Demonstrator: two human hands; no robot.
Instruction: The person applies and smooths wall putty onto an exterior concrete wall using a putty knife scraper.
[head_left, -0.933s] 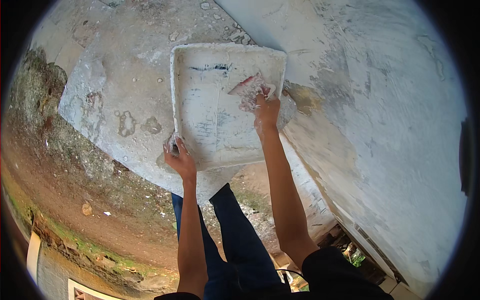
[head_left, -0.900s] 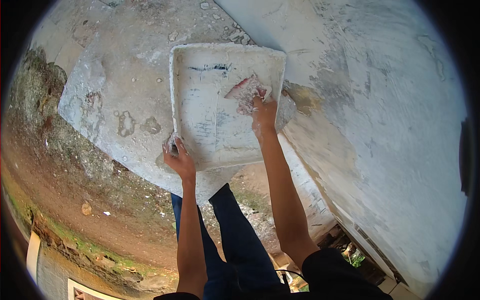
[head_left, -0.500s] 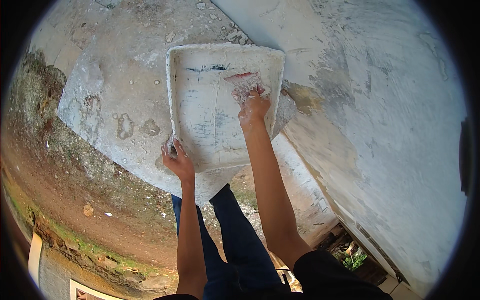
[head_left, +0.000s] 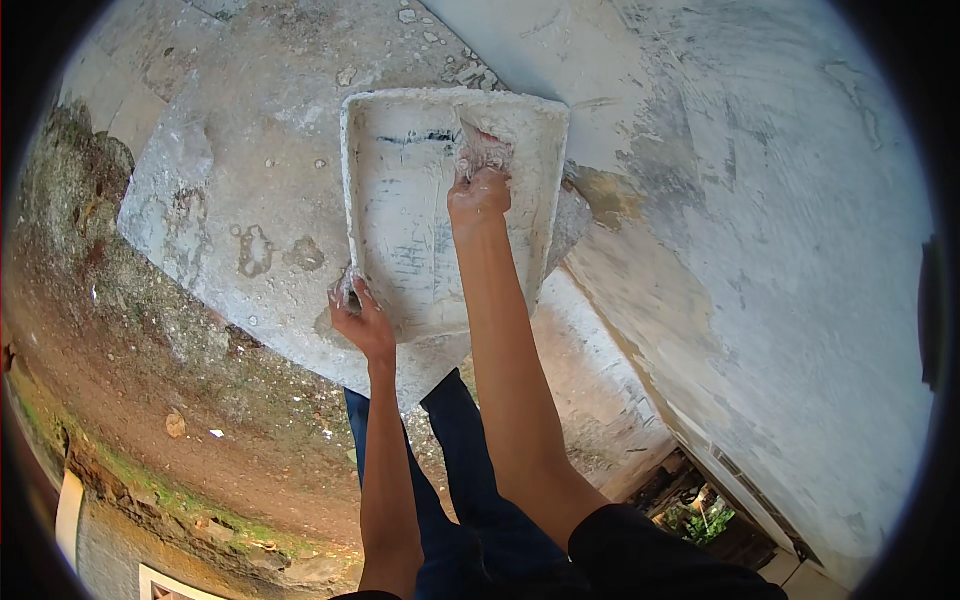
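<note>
A shallow rectangular tray (head_left: 390, 215), crusted with white plaster-like paste, lies in front of me. My left hand (head_left: 364, 318) grips its left rim near the front corner, with whitish smears on the fingers. Over the right half of the tray, my right hand (head_left: 480, 195) is closed around a flat reddish putty scraper (head_left: 488, 150). Paste coats the scraper, and its handle is hidden in my fist. White paste is spread thinly over the tray's bottom, thicker toward the far right corner, and dark streaks show through it.
The tray rests on a stained, pale slab-like surface (head_left: 230, 200) with dried splashes. To the right rises a wall (head_left: 760, 230) patchily coated in white and grey. Earthen ground (head_left: 240, 420) with a mossy edge lies lower left, beside my legs in blue trousers (head_left: 455, 430).
My right hand has moved left within the tray, and the scraper has turned with it. The left hand keeps its grip on the rim; the tray looks shifted very slightly.
</note>
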